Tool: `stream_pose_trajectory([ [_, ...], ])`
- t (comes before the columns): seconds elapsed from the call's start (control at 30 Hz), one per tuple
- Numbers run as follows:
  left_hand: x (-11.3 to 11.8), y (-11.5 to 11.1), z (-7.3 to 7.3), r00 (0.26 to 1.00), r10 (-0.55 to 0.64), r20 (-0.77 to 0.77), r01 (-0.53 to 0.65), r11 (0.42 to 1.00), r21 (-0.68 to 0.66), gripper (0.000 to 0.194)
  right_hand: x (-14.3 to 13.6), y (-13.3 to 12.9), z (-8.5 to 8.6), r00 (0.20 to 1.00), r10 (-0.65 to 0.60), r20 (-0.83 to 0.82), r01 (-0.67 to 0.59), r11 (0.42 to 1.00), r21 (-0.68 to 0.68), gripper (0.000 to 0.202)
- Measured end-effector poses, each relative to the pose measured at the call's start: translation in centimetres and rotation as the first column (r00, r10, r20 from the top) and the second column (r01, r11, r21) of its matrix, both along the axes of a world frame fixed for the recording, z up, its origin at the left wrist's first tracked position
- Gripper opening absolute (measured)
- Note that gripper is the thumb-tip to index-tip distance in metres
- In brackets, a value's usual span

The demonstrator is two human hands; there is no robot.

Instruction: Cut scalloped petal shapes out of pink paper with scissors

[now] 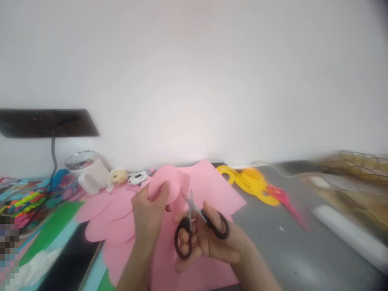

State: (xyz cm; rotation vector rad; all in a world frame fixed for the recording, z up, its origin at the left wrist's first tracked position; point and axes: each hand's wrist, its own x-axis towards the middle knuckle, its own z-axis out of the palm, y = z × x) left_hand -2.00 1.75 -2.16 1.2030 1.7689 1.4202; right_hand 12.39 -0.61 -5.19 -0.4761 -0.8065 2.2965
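Note:
My left hand (150, 210) pinches a piece of pink sheet (165, 182) with a rounded edge between thumb and fingers. Black-handled scissors (191, 208) are in my right hand (206, 234), fingers through the loops, blades parted and pointing up close to the pink piece. Below and behind both hands lies a large pink sheet (212, 186). Several round pink cutouts (112, 218) overlap to the left of my left hand.
Yellow cutouts (251, 182) and pink scissors (287, 206) lie on the grey table (266, 242) at right, near a white roll (348, 234). A white mug (93, 176), white timer (138, 178), black tablet-like object (72, 258) and colourful pieces (27, 202) are at left.

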Motion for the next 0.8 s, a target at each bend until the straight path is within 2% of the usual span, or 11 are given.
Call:
stream_pose_trajectory([
  [0.1,-0.2,0.4,-0.7,0.991,-0.022,0.132,0.023,1.0,-0.006,0.032,-0.6,-0.2,-0.2,0.983,-0.166,0.074,0.159,0.984,0.086,0.047],
  [0.17,-0.1,0.6,-1.1,0.976,-0.027,0.217,0.026,1.0,0.006,0.026,-0.8,-0.3,-0.3,0.968,-0.22,0.123,0.202,0.969,0.139,0.043],
  [0.37,0.4,0.7,-1.3,0.913,-0.16,0.375,0.174,0.985,-0.002,0.029,-0.3,-0.3,-0.6,0.98,-0.14,0.143,0.118,0.982,0.148,0.046],
  [0.53,0.3,0.8,-1.6,0.922,-0.064,0.383,0.105,0.991,-0.086,0.022,-0.2,-0.2,-0.3,0.938,-0.263,0.228,0.209,0.949,0.236,0.041],
  [0.7,0.0,0.9,-1.9,0.907,-0.113,0.406,0.166,0.981,-0.098,0.024,0.1,0.0,0.8,0.82,-0.372,0.435,0.22,0.907,0.36,0.031],
  [0.8,-0.3,1.1,-1.9,0.92,-0.14,0.365,0.194,0.975,-0.113,0.026,0.4,0.2,1.3,0.78,-0.391,0.488,0.203,0.896,0.394,0.023],
])
